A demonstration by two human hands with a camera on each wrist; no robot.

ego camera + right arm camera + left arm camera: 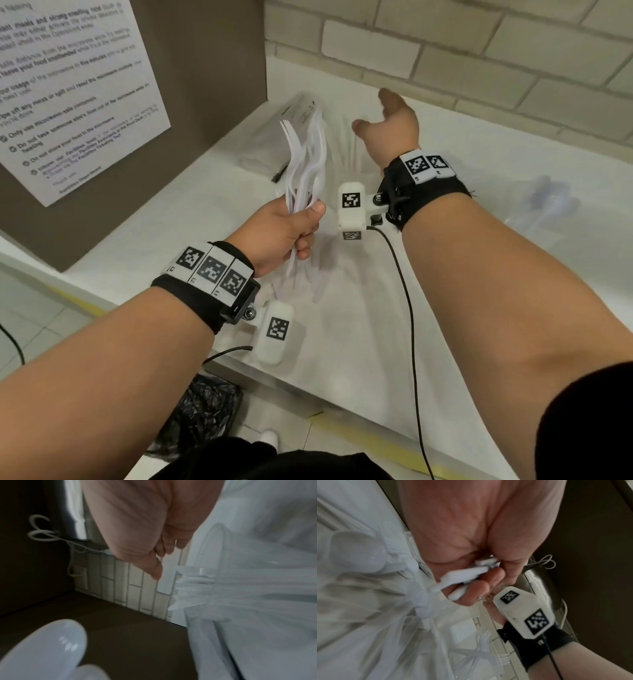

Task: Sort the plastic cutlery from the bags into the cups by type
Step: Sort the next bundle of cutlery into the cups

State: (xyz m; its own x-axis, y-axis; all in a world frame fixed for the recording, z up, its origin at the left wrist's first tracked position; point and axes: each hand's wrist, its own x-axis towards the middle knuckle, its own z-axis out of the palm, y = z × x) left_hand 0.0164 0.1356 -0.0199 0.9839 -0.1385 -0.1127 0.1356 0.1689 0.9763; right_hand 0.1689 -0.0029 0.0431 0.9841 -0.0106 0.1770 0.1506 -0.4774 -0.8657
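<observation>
Centrally, left hand (pixel 287 233): fingers (pixel 476 588) curled tight round the handles of a bundle of white forks (pixel 305 161), tines fanned toward upper centre of the head view, held above the white desk (pixel 359 342). Right hand (pixel 394 126), upper centre-right: fingers loosely extended and apart, gripping nothing, just right of the fork tines without contact. Clear bag (pixel 274 137) flat on desk behind the bundle, upper centre. Clear cup (pixel 548 202) at right edge, blurred, contents unreadable.
</observation>
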